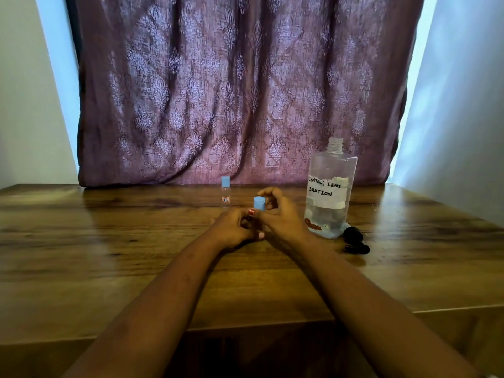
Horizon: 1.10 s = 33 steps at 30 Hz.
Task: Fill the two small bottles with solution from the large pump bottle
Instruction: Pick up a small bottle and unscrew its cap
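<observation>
A small bottle stands at the middle of the wooden table (109, 255); only its blue cap (259, 203) shows above my fingers. My left hand (235, 227) wraps round the bottle's body, which is hidden. My right hand (278, 214) pinches the blue cap from the right. A second small clear bottle (225, 192) with a blue cap and a small label stands behind, to the left, untouched. The large clear bottle (328, 192), labelled "contact lens solution", stands to the right with its neck open and liquid in its lower part.
The black pump head (354, 240) lies on the table just right of the large bottle's base. A patterned purple curtain (240, 91) hangs along the table's far edge. Pale walls stand on both sides.
</observation>
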Each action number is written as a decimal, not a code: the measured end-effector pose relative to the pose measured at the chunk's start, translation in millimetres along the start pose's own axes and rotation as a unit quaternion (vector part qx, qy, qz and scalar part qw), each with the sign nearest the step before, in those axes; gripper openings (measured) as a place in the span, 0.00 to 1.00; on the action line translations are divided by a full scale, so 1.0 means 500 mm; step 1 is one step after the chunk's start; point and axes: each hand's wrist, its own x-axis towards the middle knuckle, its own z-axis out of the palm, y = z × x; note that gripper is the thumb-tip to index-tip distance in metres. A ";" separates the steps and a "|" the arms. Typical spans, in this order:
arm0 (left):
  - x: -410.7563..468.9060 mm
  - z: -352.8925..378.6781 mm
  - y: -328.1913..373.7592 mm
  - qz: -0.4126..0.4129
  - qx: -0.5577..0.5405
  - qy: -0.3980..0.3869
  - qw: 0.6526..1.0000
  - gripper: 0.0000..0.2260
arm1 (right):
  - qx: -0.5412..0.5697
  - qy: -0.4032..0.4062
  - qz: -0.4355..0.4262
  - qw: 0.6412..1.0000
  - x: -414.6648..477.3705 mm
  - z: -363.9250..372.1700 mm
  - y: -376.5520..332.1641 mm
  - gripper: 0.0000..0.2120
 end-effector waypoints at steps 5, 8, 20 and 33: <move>0.000 0.003 0.001 -0.010 -0.017 -0.012 1.000 0.15 | 0.113 -0.046 0.051 0.991 0.003 -0.006 -0.005 0.14; -0.002 0.005 0.002 -0.010 -0.018 -0.010 1.000 0.15 | 0.180 -0.078 0.079 0.977 0.002 -0.012 -0.012 0.19; 0.004 0.003 -0.004 -0.012 -0.029 -0.019 0.999 0.14 | 0.172 -0.081 0.060 0.980 -0.001 -0.011 -0.017 0.16; 0.007 0.002 -0.016 -0.001 -0.008 -0.014 1.000 0.12 | 0.124 -0.062 0.031 0.990 -0.010 -0.004 -0.026 0.13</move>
